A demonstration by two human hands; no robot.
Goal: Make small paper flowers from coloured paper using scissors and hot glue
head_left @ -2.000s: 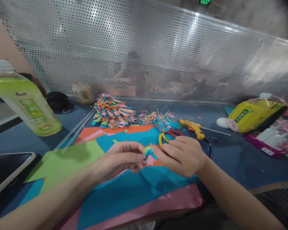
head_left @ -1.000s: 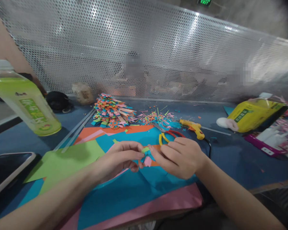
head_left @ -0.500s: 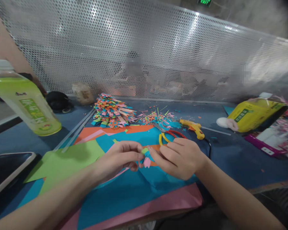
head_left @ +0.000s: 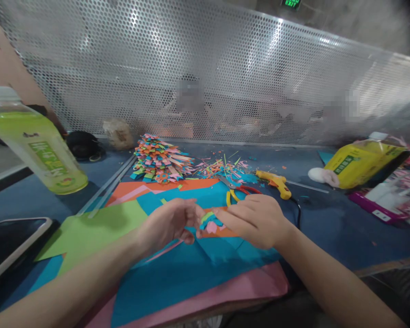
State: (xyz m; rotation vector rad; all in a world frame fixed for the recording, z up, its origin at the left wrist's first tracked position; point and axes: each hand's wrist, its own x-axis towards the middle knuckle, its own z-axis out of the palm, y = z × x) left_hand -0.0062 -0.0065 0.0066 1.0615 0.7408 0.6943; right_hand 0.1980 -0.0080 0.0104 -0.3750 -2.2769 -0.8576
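Note:
A small paper piece (head_left: 212, 223) in layers of green, blue and pink is held up between my hands over the coloured sheets. My right hand (head_left: 254, 221) is closed, its thumb and forefinger pinching the right end. The fingers of my left hand (head_left: 172, 224) curl loosely at the left end, fingertips against its edge; part of their contact is hidden. Under my hands lie blue paper (head_left: 171, 278), green paper (head_left: 99, 228) and orange paper (head_left: 222, 232). Just beyond my right hand rest scissors (head_left: 234, 189) with red and yellow handles.
A cone of many coloured paper bits (head_left: 162, 159) stands behind the sheets, beside paper scraps (head_left: 225, 168). Right of these lies a yellow glue gun (head_left: 276, 182). A green drink bottle (head_left: 37, 146) and a phone (head_left: 15, 246) are at left, a yellow bottle (head_left: 362, 159) at right.
My left hand has loosened and turned, its thumb moving off the paper piece. The paper piece has tilted, showing more of its green and blue layers.

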